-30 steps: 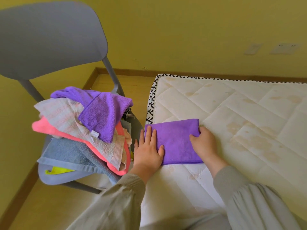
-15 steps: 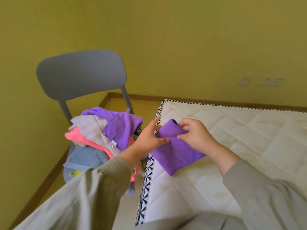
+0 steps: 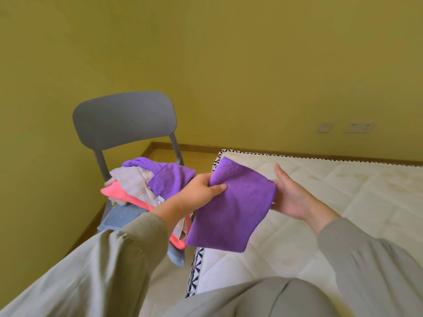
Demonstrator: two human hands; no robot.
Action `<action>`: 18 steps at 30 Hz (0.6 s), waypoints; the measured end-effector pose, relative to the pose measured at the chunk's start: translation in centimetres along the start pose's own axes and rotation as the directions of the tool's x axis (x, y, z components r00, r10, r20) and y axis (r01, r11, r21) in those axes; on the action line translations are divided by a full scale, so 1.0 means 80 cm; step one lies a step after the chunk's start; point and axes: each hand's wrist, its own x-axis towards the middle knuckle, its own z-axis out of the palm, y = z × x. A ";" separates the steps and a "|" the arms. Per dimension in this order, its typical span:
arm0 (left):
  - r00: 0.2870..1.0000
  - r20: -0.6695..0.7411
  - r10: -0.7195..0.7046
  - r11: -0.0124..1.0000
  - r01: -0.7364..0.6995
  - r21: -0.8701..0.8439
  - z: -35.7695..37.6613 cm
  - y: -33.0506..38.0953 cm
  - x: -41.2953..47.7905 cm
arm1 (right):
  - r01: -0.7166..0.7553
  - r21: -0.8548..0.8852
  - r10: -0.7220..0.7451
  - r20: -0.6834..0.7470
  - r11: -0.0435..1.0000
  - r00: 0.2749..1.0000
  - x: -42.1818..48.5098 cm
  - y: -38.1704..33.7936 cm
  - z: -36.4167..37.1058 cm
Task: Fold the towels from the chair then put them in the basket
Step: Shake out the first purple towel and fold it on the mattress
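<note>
My left hand (image 3: pixel 201 191) pinches the folded purple microfibre towel (image 3: pixel 231 211) by its top corner, up over the white quilted mattress's (image 3: pixel 343 202) edge. My right hand (image 3: pixel 290 197) is spread flat at its right side. Further back, a grey plastic chair (image 3: pixel 124 120) holds a heap of mixed towels (image 3: pixel 137 181).

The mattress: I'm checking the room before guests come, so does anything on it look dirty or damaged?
Yes. The bare mattress has faint brownish stains scattered over its quilted top, beside the right hand and further right. No tear shows. The left hand pinches a folded purple towel, which looks clean.
</note>
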 end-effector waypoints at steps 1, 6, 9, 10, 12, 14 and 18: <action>1.000 -0.006 -0.011 0.995 0.010 -0.100 0.002 0.001 -0.003 | -0.039 0.179 0.036 0.015 0.983 0.999 -0.001 0.017 -0.007; 0.988 -0.089 -0.127 0.946 0.094 -0.309 0.010 -0.004 -0.005 | -0.147 0.471 0.094 0.134 0.870 0.986 -0.002 0.076 0.004; 0.959 -0.165 -0.230 0.945 0.180 -0.273 0.011 -0.017 -0.003 | -0.081 0.329 0.038 0.135 0.941 0.990 -0.004 0.064 0.018; 0.955 -0.145 -0.260 0.935 0.212 -0.283 0.008 -0.023 -0.002 | -0.059 0.221 0.037 0.103 0.974 0.994 -0.003 0.058 0.021; 0.954 0.010 -0.299 0.881 0.280 -0.382 0.003 -0.033 -0.003 | -0.044 0.040 0.044 0.011 0.998 0.999 0.000 0.049 0.023; 0.935 0.176 -0.308 0.833 0.354 -0.426 -0.002 -0.041 -0.005 | -0.069 -0.028 0.069 -0.032 0.997 0.997 0.004 0.045 0.019; 0.882 0.293 -0.369 0.791 0.464 -0.400 -0.003 -0.062 0.000 | -0.209 -0.111 0.207 -0.029 0.972 0.978 0.011 0.050 0.012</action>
